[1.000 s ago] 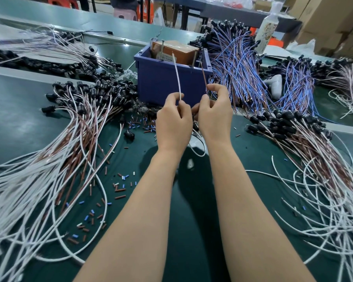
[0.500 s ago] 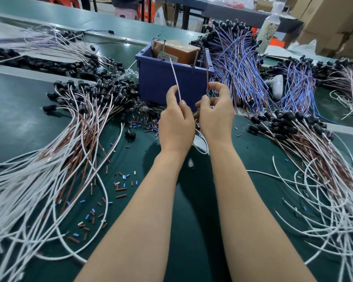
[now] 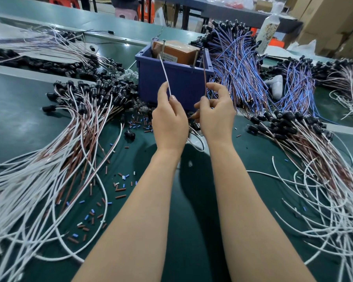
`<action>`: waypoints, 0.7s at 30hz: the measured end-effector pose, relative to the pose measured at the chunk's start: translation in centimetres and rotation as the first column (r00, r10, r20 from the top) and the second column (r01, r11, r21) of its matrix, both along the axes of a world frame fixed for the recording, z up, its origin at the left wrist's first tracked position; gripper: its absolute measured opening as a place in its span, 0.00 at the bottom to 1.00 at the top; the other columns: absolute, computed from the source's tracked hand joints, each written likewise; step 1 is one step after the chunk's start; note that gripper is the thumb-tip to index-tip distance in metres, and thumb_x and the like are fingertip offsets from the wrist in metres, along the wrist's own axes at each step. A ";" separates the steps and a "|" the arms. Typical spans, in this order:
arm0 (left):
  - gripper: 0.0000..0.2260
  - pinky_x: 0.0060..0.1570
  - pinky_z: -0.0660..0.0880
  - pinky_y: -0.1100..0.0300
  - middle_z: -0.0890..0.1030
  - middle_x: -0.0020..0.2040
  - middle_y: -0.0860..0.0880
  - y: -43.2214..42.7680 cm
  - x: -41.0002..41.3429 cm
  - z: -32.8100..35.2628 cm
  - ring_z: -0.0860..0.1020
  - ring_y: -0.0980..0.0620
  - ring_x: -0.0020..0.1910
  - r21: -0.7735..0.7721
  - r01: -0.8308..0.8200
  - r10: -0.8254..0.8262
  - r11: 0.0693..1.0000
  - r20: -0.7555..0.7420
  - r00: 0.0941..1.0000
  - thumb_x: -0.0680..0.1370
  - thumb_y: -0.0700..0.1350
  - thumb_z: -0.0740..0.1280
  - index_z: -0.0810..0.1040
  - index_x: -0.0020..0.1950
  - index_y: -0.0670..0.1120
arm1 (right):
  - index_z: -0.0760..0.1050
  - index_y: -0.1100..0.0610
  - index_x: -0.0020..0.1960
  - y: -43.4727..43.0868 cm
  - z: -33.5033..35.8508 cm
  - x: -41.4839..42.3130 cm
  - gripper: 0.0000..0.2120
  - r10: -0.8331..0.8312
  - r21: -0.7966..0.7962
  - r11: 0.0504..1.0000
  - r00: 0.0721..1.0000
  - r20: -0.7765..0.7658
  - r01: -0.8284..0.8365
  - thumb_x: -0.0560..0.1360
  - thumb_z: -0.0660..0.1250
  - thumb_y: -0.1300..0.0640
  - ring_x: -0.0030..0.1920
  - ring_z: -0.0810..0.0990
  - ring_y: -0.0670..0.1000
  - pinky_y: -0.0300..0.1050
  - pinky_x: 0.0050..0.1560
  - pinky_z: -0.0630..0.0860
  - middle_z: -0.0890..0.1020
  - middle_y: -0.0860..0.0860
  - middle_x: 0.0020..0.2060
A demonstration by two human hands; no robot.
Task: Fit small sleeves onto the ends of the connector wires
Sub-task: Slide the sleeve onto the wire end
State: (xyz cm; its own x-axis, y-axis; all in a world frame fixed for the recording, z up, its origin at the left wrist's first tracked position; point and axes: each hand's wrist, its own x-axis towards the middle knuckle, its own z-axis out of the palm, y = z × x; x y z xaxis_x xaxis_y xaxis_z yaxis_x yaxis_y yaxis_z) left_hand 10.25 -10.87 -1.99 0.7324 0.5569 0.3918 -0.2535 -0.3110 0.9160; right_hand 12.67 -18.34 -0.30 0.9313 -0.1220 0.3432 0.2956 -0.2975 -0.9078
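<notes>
Head view, looking down over both forearms.

- Task item: two thin connector wires held up side by side in front of a blue bin (image 3: 177, 82). The white wire (image 3: 164, 73) leans slightly left as it rises; the brown wire (image 3: 204, 72) stands close to upright. Both tips reach the level of the bin's rim. Too small to tell whether a sleeve sits on either tip.
- Grip, left hand (image 3: 169, 123): thumb and forefinger closed on the white wire low on its length, other fingers folded in.
- Grip, right hand (image 3: 216, 117): thumb and forefinger pinch the brown wire, remaining fingers loosely curled. The hands are just beside each other, above the counter.
- Loose sleeves (image 3: 120, 185): short blue, brown and white pieces scattered on the counter, left of the arms and near the bin's foot.
- Counter (image 3: 192, 210): dark green mat. Left, a large fan of white and brown wires (image 3: 49, 159) ending in black connectors. Right, a similar heap (image 3: 314, 151). Behind the bin, a bundle of blue and brown wires (image 3: 236, 64).
- Bin holds a brown box (image 3: 177, 51).
- Room: a bottle (image 3: 268, 31) and stacked cardboard cartons (image 3: 334, 21) at the far right, another table behind.
</notes>
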 end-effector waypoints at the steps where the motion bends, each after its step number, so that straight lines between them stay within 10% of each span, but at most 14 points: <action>1: 0.18 0.44 0.76 0.47 0.82 0.44 0.37 0.1 0.1 0.0 0.79 0.38 0.42 -0.012 0.016 -0.016 1.000 -0.010 1.000 0.82 0.40 0.53 0.65 0.72 0.42 | 0.71 0.55 0.58 0.0 0.0 0.0 0.13 0.000 0.004 1.000 1.000 0.000 0.000 0.77 0.58 0.66 0.27 0.78 0.50 0.48 0.39 0.78 0.80 0.53 0.34; 7: 0.17 0.38 0.73 0.54 0.75 0.32 0.52 0.4 0.6 -0.3 0.72 0.53 0.30 -0.040 0.072 -0.073 0.997 -0.006 0.997 0.82 0.40 0.54 0.65 0.72 0.43 | 0.75 0.55 0.59 -0.1 -0.1 0.2 0.13 0.001 0.017 1.000 1.000 -0.018 0.000 0.78 0.59 0.65 0.27 0.77 0.49 0.49 0.39 0.80 0.79 0.51 0.32; 21: 0.17 0.40 0.73 0.53 0.76 0.32 0.50 0.2 0.7 -0.5 0.73 0.50 0.32 -0.008 0.102 -0.102 0.995 0.006 0.995 0.82 0.40 0.55 0.66 0.71 0.42 | 0.76 0.55 0.59 -0.1 -0.3 0.5 0.14 -0.013 0.023 1.000 1.000 -0.028 0.013 0.77 0.58 0.66 0.27 0.77 0.49 0.52 0.43 0.79 0.78 0.49 0.30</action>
